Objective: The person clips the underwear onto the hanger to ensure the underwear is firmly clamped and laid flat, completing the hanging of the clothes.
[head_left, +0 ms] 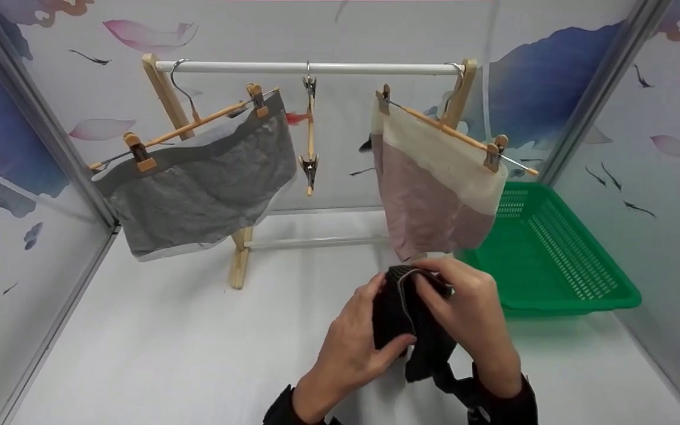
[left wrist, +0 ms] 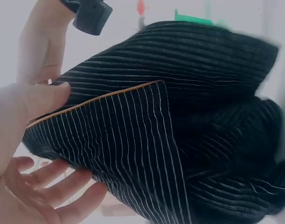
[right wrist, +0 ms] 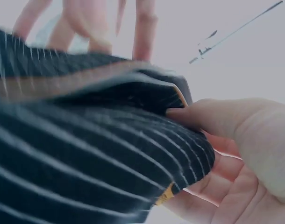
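Note:
Both hands hold a black garment with thin white stripes (head_left: 388, 316) low in front of the rack in the head view. My left hand (head_left: 349, 339) grips its left side, thumb over the orange-trimmed edge and fingers underneath, as the left wrist view shows of the striped cloth (left wrist: 128, 126). My right hand (head_left: 473, 307) pinches the upper right edge; in the right wrist view its thumb (right wrist: 217, 114) reaches into the opening between the layers. The garment is folded and bunched, its lower end hanging down, and its exact kind is hidden by the folds.
A wooden rack with a white rail (head_left: 340, 68) stands behind. From it hang grey shorts (head_left: 204, 183) on the left, a bare clip hanger (head_left: 310, 136) in the middle and a pink-and-cream garment (head_left: 434, 189) on the right. A green basket (head_left: 576, 260) sits at right.

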### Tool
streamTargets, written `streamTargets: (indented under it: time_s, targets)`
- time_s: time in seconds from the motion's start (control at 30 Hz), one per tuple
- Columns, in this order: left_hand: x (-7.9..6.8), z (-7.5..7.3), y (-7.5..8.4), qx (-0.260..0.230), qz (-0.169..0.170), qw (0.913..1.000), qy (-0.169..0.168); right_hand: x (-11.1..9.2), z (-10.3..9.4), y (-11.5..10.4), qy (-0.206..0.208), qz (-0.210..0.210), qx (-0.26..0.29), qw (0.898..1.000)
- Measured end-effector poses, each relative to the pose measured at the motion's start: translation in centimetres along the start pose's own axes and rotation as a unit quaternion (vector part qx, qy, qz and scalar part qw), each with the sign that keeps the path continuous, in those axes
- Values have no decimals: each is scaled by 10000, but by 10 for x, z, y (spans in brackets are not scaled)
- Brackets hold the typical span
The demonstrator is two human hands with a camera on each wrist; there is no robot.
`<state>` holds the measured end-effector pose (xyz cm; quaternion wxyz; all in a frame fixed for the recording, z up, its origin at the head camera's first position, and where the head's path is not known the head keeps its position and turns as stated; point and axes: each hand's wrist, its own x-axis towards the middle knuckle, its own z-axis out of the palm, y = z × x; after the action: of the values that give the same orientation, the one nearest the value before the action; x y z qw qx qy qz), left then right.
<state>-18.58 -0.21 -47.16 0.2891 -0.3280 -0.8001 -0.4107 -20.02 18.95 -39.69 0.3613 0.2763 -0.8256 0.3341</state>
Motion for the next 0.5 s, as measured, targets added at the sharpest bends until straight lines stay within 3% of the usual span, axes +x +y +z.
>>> streamTargets:
  time_s: [0.17, 0.5]
  targets:
    - [-2, 1, -5, 25, -317, 9994, 157, 0, 12, -7, -35, -112, 32, 9999]
    - [0, -3, -8, -91, -558, 9971, 503, 0, 21, -7, -205, -331, 28, 9992]
